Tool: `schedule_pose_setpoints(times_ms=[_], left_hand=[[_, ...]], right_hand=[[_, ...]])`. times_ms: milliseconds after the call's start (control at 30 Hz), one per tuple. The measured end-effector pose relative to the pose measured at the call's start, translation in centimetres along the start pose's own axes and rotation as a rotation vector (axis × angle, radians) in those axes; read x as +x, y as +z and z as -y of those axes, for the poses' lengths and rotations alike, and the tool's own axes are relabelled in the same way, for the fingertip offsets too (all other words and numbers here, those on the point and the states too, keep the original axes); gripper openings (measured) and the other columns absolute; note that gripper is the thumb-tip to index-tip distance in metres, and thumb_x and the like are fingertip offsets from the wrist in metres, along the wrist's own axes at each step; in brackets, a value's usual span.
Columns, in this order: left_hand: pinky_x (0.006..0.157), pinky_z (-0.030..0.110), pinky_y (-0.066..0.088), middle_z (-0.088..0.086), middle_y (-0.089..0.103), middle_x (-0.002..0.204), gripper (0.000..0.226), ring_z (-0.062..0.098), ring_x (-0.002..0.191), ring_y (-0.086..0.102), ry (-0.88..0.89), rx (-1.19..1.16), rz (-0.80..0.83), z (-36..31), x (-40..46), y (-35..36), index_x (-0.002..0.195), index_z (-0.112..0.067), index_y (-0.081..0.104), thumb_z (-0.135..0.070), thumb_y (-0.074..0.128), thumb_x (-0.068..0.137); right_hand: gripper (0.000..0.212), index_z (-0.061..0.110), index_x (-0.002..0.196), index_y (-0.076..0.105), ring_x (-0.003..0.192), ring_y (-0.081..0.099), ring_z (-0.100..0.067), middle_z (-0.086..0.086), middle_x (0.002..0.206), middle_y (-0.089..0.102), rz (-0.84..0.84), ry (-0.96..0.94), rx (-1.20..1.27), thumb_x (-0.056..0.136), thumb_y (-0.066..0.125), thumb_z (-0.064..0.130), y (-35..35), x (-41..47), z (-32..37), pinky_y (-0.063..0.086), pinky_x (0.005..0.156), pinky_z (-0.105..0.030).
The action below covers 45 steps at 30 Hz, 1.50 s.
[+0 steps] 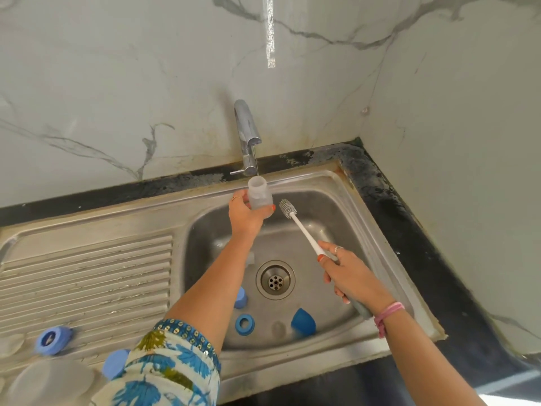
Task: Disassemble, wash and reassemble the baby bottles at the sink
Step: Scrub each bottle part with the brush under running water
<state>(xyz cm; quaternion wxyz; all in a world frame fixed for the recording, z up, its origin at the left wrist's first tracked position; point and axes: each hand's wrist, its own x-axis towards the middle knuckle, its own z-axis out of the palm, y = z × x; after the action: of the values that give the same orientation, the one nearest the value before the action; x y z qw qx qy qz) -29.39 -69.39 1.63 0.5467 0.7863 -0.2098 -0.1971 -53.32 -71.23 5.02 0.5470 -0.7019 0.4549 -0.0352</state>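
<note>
Left hand [244, 213] grip wraps the clear bottle [259, 194], mouth up under the tap [248, 136] over the sink [328, 183]. Right hand [349, 278] grip holds the brush [304, 230] handle, head just beside the bottle.

Pale marble-look wall panels [131, 83] with grey veins stand behind the left grip, and a second such wall [468, 142] meets them at a corner beyond the right grip. A bright streak of reflected light [270, 30] runs down the back wall, high above both grips. A black table [409, 218] — worn and blotched along the corner — borders a steel sink [319, 177] below the grips. Its ribbed draining board [87, 276] lies to the left of the left grip. A chrome tap [247, 133] rises just behind the left grip. The drain [275, 280] sits between and below the two grips.
</note>
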Motion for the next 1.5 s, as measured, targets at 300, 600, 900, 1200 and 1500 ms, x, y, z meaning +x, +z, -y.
schedule_pose_setpoints(times_ms=[300, 600, 900, 1200, 1500], left_hand=[[0.089, 0.039, 0.048, 0.009, 0.064, 0.107, 0.045, 0.025, 0.102, 0.062, -0.51, -0.448, 0.248, -2.4, 1.0, -0.1, 0.117, -0.012, 0.055, -0.02, 0.078, 0.079], [0.067, 0.051, 0.058, 0.033, 0.049, 0.118, 0.066, 0.041, 0.081, 0.068, -0.861, -1.006, 0.274, -3.9, 2.0, -1.1, 0.137, 0.007, 0.028, -0.025, 0.064, 0.093], [0.053, 0.046, 0.059, 0.031, 0.052, 0.114, 0.061, 0.033, 0.086, 0.066, -0.883, -1.003, 0.357, -3.9, 2.7, -1.4, 0.137, 0.006, 0.038, -0.03, 0.06, 0.094], [0.061, 0.023, 0.044, 0.015, 0.063, 0.104, 0.054, 0.019, 0.072, 0.058, -0.719, -0.697, 0.437, -3.3, 1.5, -2.2, 0.124, -0.005, 0.056, -0.038, 0.062, 0.082], [0.058, 0.022, 0.045, 0.012, 0.063, 0.087, 0.049, 0.017, 0.065, 0.055, -0.697, -0.975, 0.316, -0.6, 0.5, -2.5, 0.118, -0.006, 0.058, -0.041, 0.051, 0.084]], right_hand=[[0.044, 0.033, 0.145, 0.037, 0.047, 0.047, -0.012, -0.005, 0.076, 0.06, -0.032, -0.004, 0.011, 0.102, 0.044, 0.029, -0.3, 0.1, -0.1, 0.043, 0.042, -0.025], [0.044, 0.033, 0.145, 0.038, 0.05, 0.046, -0.014, -0.007, 0.078, 0.061, -0.055, 0.032, 0.047, 0.102, 0.045, 0.03, -0.8, -0.4, -1.5, 0.043, 0.044, -0.025], [0.045, 0.032, 0.146, 0.036, 0.054, 0.047, -0.014, -0.007, 0.08, 0.061, -0.045, 0.043, 0.036, 0.102, 0.045, 0.03, -0.8, -0.3, -1.5, 0.045, 0.045, -0.024], [0.044, 0.032, 0.145, 0.037, 0.053, 0.048, -0.015, -0.008, 0.079, 0.061, -0.04, 0.024, 0.016, 0.102, 0.044, 0.029, -0.6, -0.3, -0.9, 0.045, 0.045, -0.026], [0.045, 0.032, 0.146, 0.036, 0.052, 0.049, -0.013, -0.007, 0.08, 0.061, -0.039, 0.013, 0.003, 0.102, 0.044, 0.03, -0.7, -0.5, -0.9, 0.045, 0.046, -0.024]])
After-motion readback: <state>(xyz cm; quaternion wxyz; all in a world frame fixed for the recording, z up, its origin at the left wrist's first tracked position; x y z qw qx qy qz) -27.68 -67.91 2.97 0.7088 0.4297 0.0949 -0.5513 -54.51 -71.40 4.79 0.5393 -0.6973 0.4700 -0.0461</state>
